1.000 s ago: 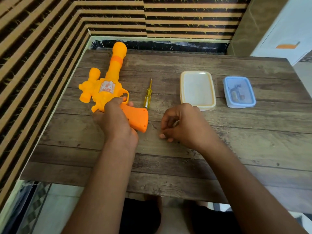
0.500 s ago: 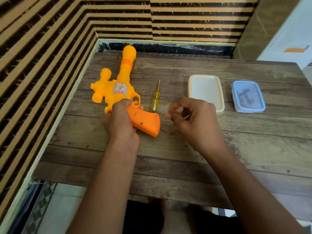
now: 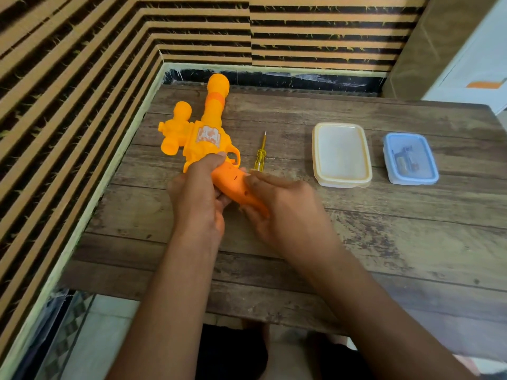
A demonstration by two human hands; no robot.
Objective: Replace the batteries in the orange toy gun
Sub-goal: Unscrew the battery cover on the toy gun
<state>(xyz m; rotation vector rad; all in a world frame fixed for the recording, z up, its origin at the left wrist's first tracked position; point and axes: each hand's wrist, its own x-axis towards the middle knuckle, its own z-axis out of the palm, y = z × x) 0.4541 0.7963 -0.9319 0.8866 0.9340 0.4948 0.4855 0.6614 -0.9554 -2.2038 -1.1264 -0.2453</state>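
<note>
The orange toy gun [image 3: 204,133] lies at the table's left, barrel pointing away toward the wall. My left hand [image 3: 196,198] wraps around the top of its darker orange grip, just behind the trigger guard. From the right, my right hand [image 3: 285,212] closes on the lower part of the same grip, fingers lying along its side. The end of the grip is hidden under my right hand. A small yellow-handled screwdriver [image 3: 260,156] lies on the table just right of the gun, tip pointing away.
A closed box with a cream lid [image 3: 341,154] stands right of the screwdriver. Further right is a smaller blue-lidded box [image 3: 410,159] with small items inside. The wooden table [image 3: 384,242] meets a striped wall at left and back.
My right hand moved left from the bare table and took hold of the gun's grip. The gun's grip has tilted up slightly in my left hand.
</note>
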